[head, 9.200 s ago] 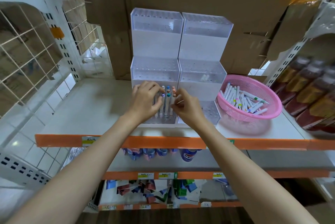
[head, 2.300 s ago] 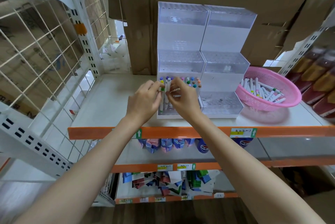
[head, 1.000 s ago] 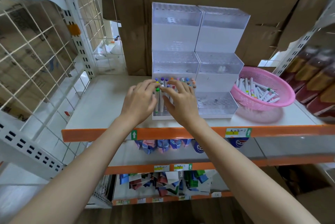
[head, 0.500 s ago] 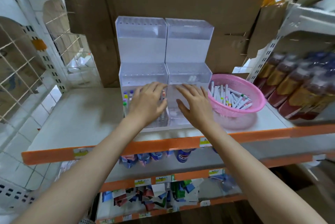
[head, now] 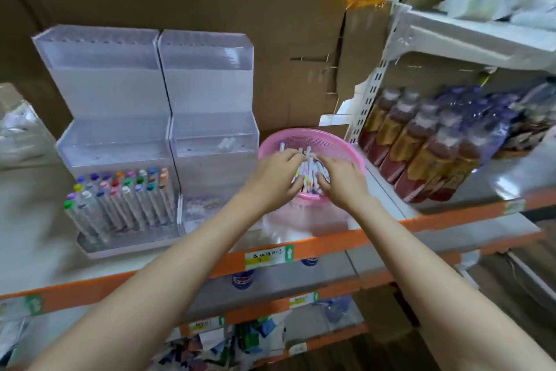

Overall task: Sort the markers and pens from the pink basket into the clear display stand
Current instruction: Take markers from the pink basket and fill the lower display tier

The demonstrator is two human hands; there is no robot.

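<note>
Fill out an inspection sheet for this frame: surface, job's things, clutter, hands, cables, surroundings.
Surface: white shelf with an orange front edge.
Job's things: clear display stand, with standing markers upright in its lower left tier only; pink basket to its right, holding loose markers.
Clutter: small white item in the stand's right middle tier.
Hands: left hand and right hand in the basket, fingers curled among the loose markers; grip unclear.
Cables: nothing seen.
Surroundings: bottles on the right, cardboard behind, stocked lower shelves.

Left hand (head: 275, 178) and right hand (head: 341, 182) cover most markers (head: 308, 169).
</note>
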